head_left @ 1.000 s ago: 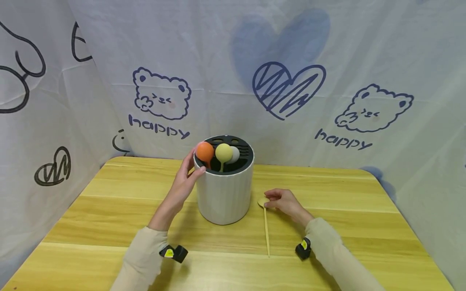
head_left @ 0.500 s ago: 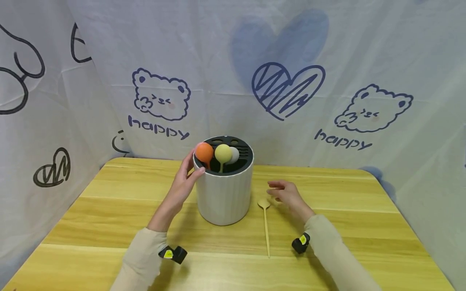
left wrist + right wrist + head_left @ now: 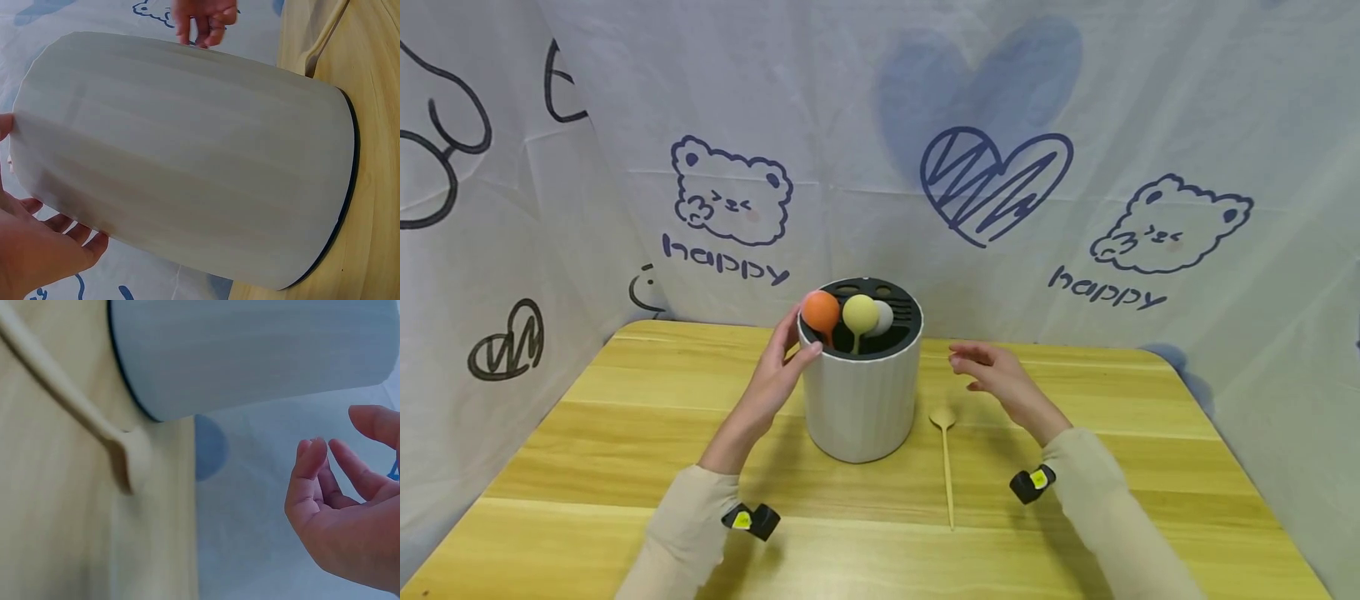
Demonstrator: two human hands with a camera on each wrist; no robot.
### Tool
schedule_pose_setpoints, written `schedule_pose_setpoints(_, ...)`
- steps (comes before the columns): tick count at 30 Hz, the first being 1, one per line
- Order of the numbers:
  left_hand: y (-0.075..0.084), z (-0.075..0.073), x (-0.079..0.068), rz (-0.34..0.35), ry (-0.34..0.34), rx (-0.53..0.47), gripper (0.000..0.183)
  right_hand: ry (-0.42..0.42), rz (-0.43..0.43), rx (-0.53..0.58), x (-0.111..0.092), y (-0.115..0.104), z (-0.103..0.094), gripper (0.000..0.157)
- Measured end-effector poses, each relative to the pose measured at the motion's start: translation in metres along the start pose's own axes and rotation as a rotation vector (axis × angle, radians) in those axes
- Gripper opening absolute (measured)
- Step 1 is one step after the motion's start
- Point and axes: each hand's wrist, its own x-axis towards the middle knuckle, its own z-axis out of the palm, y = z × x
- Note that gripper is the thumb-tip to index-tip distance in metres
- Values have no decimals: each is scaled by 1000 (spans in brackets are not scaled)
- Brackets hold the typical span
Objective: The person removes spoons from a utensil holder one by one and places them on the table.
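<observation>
A white ribbed utensil holder [image 3: 860, 408] with a black slotted top stands upright on the table. Round heads of an orange utensil [image 3: 821, 312], a yellow utensil [image 3: 861, 315] and a white utensil [image 3: 883, 318] show above its opening. My left hand [image 3: 773, 379] holds the holder at its upper left, thumb at the front rim and fingers along the side, as the left wrist view [image 3: 47, 250] also shows. A pale yellow spoon [image 3: 947, 467] lies to the holder's right, bowl pointing away. My right hand [image 3: 1000, 377] hovers right of the holder, fingers loosely bent and holding nothing.
The wooden table [image 3: 1120, 417] has its back edge close behind the holder. A white cloth [image 3: 842, 125] with bear and heart drawings hangs behind and at the sides. Small black cameras sit on both wrists, the right one [image 3: 1032, 483] beside the sleeve.
My right hand has let go of the spoon's bowl and risen up and away from it, leaving the spoon on the table. My left hand has stayed on the utensil holder.
</observation>
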Motion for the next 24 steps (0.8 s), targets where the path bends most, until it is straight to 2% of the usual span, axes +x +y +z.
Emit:
schedule_pose_setpoints(12,-2,2,-2,-6,14,-2,66,40,-117,-99,0,-45,-1,37)
schedule_pose_setpoints(24,-1,3,-3,-10,23,2,67,-19,-161,-33,5,-87,6,32)
